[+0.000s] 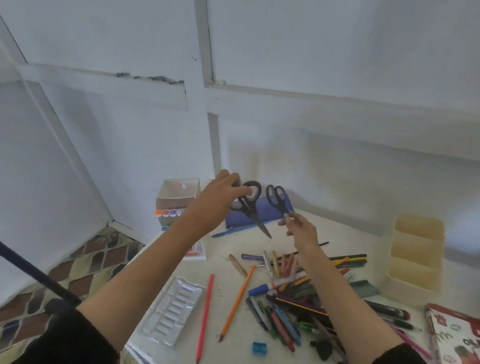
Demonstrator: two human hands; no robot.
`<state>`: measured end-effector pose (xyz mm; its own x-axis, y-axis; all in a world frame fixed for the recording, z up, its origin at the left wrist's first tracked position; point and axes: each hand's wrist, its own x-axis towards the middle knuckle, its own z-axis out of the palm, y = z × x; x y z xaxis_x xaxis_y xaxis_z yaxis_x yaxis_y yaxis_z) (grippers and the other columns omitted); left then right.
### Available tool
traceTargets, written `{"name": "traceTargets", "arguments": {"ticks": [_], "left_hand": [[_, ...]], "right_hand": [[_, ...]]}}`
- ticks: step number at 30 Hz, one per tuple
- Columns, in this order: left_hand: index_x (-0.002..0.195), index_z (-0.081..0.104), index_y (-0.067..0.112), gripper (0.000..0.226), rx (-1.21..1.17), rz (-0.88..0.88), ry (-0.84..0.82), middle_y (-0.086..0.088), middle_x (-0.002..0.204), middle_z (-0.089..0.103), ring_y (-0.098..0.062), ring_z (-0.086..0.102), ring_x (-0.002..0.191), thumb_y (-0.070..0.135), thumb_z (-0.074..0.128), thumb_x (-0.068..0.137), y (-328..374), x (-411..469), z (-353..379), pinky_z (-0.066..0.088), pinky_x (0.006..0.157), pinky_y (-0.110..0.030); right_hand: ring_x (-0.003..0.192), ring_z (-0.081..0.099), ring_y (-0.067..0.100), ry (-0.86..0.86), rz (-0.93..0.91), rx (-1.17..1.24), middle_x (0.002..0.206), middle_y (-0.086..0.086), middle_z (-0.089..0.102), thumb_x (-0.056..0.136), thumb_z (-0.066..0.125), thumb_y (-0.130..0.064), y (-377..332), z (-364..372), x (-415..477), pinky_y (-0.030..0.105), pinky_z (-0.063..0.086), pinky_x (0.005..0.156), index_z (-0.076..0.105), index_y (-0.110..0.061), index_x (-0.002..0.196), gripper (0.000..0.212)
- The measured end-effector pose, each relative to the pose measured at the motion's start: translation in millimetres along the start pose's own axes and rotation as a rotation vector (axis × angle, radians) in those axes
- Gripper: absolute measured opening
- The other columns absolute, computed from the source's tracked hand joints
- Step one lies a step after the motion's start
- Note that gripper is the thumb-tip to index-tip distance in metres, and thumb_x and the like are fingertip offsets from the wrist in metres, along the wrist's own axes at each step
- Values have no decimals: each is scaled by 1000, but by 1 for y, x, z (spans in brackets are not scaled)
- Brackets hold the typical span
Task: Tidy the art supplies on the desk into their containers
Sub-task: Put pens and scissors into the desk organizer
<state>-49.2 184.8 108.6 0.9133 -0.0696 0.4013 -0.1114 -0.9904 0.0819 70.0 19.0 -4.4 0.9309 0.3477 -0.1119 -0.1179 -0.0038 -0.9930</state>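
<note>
At frame centre, each hand grips scissors: left hand (221, 197) holds the larger scissors (250, 207) blades-down, right hand (300, 227) pinches the smaller scissors (278, 198) handles-up, nearer the cream organiser (417, 249).

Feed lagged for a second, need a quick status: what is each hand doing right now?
Left hand: closed on the larger black scissors, gripped by the handles.
Right hand: closed on the smaller black scissors, pinched at the blades, handles up.

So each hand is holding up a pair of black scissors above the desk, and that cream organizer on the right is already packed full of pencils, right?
Not quite. In the head view the cream organizer looks empty; the pencils lie loose on the desk. The rest holds: the left hand and the right hand each hold up black scissors.
</note>
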Motion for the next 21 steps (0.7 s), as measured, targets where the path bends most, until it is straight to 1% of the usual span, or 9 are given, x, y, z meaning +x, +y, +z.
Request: {"name": "traceTargets", "arguments": {"ticks": [2, 3, 6, 8, 10, 13, 17, 19, 21], "left_hand": [[96, 69, 2, 59, -41, 13, 38, -18, 82, 56, -25, 41, 78, -29, 42, 54, 4, 17, -3, 26, 58, -22], [98, 69, 2, 60, -62, 14, 60, -18, 83, 56, -27, 42, 76, -30, 41, 55, 9, 29, -2, 26, 60, -21], [99, 69, 4, 58, -135, 7, 131, -17, 84, 55, -26, 42, 74, -26, 36, 61, 25, 58, 7, 38, 62, -31], [98, 69, 5, 55, -208, -11, 165, -16, 84, 52, -27, 43, 75, -26, 39, 65, 43, 78, 16, 41, 61, -33], [95, 68, 4, 49, -275, 8, 204, -15, 83, 49, -26, 41, 76, -27, 43, 66, 68, 96, 27, 33, 63, -19], [95, 67, 3, 43, -350, 18, 240, -6, 85, 44, -23, 38, 80, -27, 47, 70, 110, 119, 44, 24, 62, -13], [99, 65, 3, 43, -411, 51, 243, -5, 89, 43, -19, 35, 84, -25, 49, 71, 162, 141, 62, 25, 59, -14], [103, 64, 3, 43, -406, 75, 232, -4, 93, 41, -16, 32, 88, -23, 49, 73, 186, 149, 67, 27, 58, -13], [107, 62, 4, 41, -395, 83, 198, -4, 96, 41, -15, 31, 90, -20, 51, 75, 201, 154, 73, 30, 64, -16]], "right_hand": [[75, 51, 10, -16, -16, 15, 81, -4, 64, 97, 48, -13, -17, -21, -4, 23, 36, 62, 57, -14, 113, 18], [73, 54, 4, -11, -36, 29, 83, -3, 64, 98, 47, -13, -27, -35, -5, 23, 35, 64, 54, -14, 113, 17], [55, 51, -12, 65, -109, 36, 80, -4, 67, 98, 47, -12, -53, -76, -5, 23, 33, 65, 48, -14, 110, 13], [58, 51, -10, 132, -165, 7, 74, -12, 70, 98, 47, -15, -68, -110, -5, 21, 33, 63, 47, -16, 108, 10], [64, 51, -3, 185, -221, -17, 72, -17, 71, 99, 45, -14, -76, -146, -6, 14, 35, 58, 43, -14, 109, 10], [70, 54, 12, 255, -258, 14, 80, -11, 73, 99, 41, -6, -85, -193, -11, 10, 38, 51, 37, -12, 111, 14], [79, 62, 17, 345, -254, 9, 98, 1, 70, 98, 39, -2, -89, -232, -14, 32, 45, 74, 45, -12, 122, 27], [82, 63, 19, 386, -252, 9, 95, 5, 68, 96, 38, 4, -88, -245, -14, 38, 46, 84, 51, -8, 112, 24], [84, 65, 18, 399, -226, 20, 91, 8, 67, 94, 36, 10, -85, -249, -10, 38, 45, 87, 50, -5, 105, 24]]}}
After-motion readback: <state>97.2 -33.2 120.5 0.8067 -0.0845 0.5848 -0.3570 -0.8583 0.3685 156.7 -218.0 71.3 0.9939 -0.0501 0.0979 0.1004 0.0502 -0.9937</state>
